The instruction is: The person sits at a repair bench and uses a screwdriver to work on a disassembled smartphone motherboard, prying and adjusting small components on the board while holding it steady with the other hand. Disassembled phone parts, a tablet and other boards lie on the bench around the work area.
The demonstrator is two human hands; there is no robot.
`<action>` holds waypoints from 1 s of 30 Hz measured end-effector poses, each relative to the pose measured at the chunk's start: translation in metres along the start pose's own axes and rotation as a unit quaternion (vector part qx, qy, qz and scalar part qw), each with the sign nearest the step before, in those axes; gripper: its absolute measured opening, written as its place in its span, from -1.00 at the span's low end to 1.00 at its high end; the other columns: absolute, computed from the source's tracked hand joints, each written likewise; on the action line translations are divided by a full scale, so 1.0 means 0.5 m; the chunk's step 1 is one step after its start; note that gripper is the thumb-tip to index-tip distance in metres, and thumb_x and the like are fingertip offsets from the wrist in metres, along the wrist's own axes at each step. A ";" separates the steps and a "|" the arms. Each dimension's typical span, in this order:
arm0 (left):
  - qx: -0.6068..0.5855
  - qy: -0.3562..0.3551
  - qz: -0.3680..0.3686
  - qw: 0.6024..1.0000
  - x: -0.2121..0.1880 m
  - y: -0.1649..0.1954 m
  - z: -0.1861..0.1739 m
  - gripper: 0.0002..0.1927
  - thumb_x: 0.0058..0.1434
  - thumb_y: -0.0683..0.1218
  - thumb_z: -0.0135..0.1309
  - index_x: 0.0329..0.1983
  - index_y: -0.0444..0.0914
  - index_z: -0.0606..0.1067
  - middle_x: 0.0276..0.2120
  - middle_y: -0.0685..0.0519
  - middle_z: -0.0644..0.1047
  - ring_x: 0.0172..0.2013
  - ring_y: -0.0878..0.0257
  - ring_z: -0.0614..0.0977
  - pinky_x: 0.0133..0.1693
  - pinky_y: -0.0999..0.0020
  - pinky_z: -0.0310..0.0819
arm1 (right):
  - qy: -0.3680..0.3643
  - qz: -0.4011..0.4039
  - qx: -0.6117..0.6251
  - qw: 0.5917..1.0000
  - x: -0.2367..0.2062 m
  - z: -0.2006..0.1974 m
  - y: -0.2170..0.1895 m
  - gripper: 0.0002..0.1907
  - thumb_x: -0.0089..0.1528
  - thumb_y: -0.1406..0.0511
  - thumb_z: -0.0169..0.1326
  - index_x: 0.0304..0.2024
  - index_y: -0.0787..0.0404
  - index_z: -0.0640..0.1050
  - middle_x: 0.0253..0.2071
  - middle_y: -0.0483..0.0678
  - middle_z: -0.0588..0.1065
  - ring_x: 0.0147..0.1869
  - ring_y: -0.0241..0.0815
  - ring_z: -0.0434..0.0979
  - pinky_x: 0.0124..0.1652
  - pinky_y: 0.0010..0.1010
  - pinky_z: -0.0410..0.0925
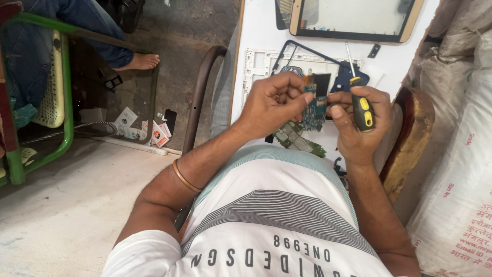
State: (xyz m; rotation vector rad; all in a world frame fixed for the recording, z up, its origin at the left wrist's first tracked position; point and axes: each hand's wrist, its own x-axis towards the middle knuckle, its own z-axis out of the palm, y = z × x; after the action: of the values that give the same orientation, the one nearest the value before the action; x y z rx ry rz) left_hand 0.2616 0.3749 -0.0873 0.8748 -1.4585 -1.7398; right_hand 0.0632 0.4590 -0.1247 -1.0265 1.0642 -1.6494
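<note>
Position: head-worn, above the seated person's chest.
Facing: steeply downward and forward.
Range: close; hands centre, white table far, floor left, sacks right.
Views: one only.

Light: soft, even daylight, bright on the white worktop
Shadows: faint
Focus: sharp throughout, edges slightly bowed

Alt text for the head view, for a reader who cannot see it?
Left hand and right hand hold a small circuit board over a white table; the right also grips a yellow-and-black screwdriver. A tablet screen lies beyond.
</note>
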 end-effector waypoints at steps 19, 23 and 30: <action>-0.062 -0.048 -0.064 0.995 -0.039 -0.018 0.017 -0.71 0.37 -0.16 0.18 0.10 -0.37 0.50 -0.23 -0.07 0.66 -0.29 0.31 0.74 -0.30 0.47 0.76 | 0.031 0.084 0.136 0.987 -0.024 -0.011 0.038 -0.63 0.35 0.54 0.25 0.14 0.30 0.44 -0.16 0.10 0.61 -0.11 -0.29 0.64 -0.06 -0.57 0.49; -0.066 -0.049 -0.062 0.995 -0.036 -0.023 0.015 -0.72 0.36 -0.18 0.19 0.09 -0.36 0.49 -0.23 -0.06 0.65 -0.29 0.31 0.74 -0.30 0.48 0.75 | 0.027 0.081 0.128 0.988 -0.025 -0.014 0.036 -0.69 0.37 0.53 0.25 0.10 0.32 0.45 -0.17 0.08 0.60 -0.13 -0.31 0.63 -0.09 -0.60 0.48; -0.065 -0.038 -0.072 0.995 -0.034 -0.030 0.013 -0.72 0.35 -0.19 0.20 0.07 -0.38 0.49 -0.21 -0.07 0.63 -0.29 0.32 0.72 -0.30 0.48 0.74 | 0.006 0.046 0.066 0.997 -0.020 -0.012 0.031 -0.69 0.38 0.50 0.25 0.11 0.26 0.46 -0.17 0.09 0.62 -0.14 -0.30 0.66 -0.13 -0.60 0.52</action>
State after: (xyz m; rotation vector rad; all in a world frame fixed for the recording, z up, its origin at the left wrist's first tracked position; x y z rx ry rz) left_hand 0.2640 0.3947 -0.1003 0.8704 -1.3407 -1.9715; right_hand 0.0639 0.4664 -0.1425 -0.8711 0.9812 -1.6305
